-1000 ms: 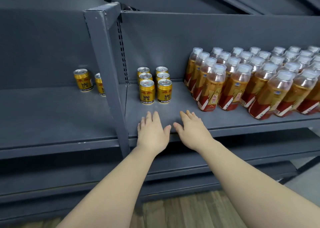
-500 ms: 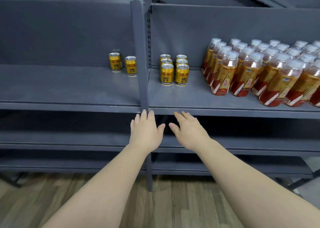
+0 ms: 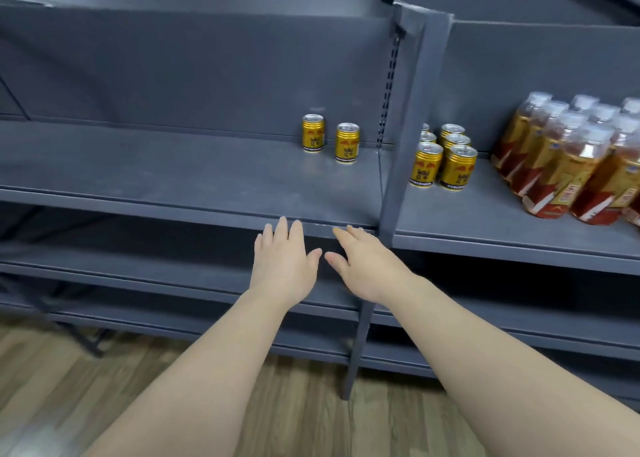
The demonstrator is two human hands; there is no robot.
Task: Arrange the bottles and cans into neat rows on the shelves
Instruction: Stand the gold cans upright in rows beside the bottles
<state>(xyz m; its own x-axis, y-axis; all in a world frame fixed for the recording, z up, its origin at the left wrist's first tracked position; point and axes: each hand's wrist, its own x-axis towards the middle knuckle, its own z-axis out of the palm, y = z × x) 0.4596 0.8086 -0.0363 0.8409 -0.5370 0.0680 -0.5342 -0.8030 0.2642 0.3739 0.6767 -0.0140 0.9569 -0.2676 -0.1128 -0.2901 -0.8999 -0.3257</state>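
Left hand (image 3: 282, 266): empty, fingers straight and slightly spread, at the near edge of the left shelf (image 3: 156, 179); contact cannot be told.
Right hand (image 3: 367, 266): empty, fingers extended, just beside the left hand.
Done: block of cans (image 3: 443, 158) in two tidy files right of the upright post (image 3: 403, 127); bottles (image 3: 568, 155) ranked in rows, far right.
Outstanding: left stray can (image 3: 313, 133) and right stray can (image 3: 347, 143) stand apart and staggered, far back on the left shelf.
Assessment: judged largely complete; the strays likely need joining to the block.

Up and right of the fingers (image 3: 350, 237), the post (image 3: 403, 144) hides parts of the rear cans (image 3: 429, 137) (labels illegible); bottles (image 3: 554, 165) run off-frame.
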